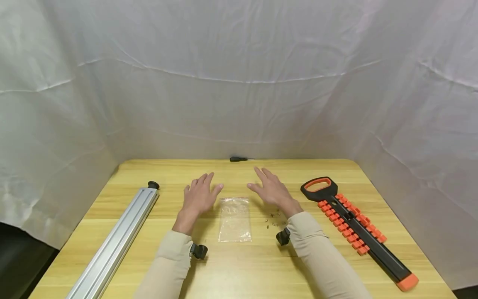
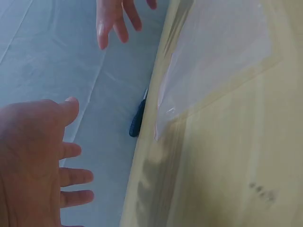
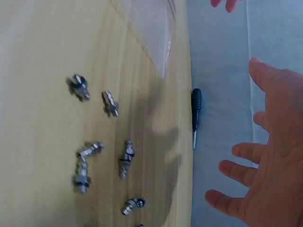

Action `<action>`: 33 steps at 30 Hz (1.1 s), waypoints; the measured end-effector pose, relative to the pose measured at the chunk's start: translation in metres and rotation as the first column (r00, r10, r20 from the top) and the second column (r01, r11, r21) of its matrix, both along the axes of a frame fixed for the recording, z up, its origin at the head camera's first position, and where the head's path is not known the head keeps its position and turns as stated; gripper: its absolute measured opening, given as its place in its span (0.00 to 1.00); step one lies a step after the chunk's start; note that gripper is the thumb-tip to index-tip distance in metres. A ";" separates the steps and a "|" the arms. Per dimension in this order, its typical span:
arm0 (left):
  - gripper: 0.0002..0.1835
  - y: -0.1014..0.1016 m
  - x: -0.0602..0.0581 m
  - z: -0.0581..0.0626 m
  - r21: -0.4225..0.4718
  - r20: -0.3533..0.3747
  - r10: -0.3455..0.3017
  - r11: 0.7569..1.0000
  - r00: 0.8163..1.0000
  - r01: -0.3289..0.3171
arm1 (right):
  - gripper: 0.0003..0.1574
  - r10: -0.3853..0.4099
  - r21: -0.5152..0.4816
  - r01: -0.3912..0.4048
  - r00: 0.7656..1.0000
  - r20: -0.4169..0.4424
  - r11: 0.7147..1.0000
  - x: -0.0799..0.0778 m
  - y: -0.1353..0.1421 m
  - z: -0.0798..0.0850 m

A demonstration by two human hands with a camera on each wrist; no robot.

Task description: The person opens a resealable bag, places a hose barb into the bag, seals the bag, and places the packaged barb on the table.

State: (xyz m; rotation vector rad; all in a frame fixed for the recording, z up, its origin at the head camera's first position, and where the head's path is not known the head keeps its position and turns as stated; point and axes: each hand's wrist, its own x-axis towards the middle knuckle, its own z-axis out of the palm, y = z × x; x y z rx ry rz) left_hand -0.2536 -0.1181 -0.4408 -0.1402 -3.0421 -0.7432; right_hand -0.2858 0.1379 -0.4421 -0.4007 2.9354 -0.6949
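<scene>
Bag [image 2: 220,54] cropped in wrist views

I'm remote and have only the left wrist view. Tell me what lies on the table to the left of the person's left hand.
Observer: A long silver rail lies there; it shows only in the head view.
Operator: Understood. Now report what is just right of the bag.
Observer: Several small metal fittings lie scattered there, apart from the bag.
Operator: Go farther, past the right sleeve, and name what you find.
Observer: A black rack with orange clips along both sides.
</scene>
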 end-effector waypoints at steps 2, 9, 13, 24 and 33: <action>0.36 0.002 0.003 -0.002 0.013 0.005 -0.010 1.000 1.000 0.010 | 0.48 0.012 -0.007 -0.012 1.000 -0.001 1.000 0.001 -0.002 -0.002; 0.35 0.006 0.008 -0.008 0.030 0.028 -0.043 0.999 0.999 0.042 | 0.47 0.031 -0.055 -0.031 0.999 0.011 0.998 0.004 -0.007 -0.008; 0.36 0.008 0.010 -0.013 0.019 0.046 -0.048 0.999 0.998 0.047 | 0.46 0.044 -0.065 -0.043 0.999 0.028 0.997 0.006 -0.010 -0.011; 0.35 0.009 0.017 -0.021 0.027 0.096 -0.045 0.999 0.994 0.043 | 0.41 0.061 -0.063 -0.058 0.997 0.056 0.996 0.009 -0.018 -0.019; 0.25 0.011 0.021 -0.024 -0.005 0.110 -0.033 0.999 0.993 0.034 | 0.31 0.156 -0.047 -0.155 0.988 0.011 0.987 0.010 -0.025 -0.024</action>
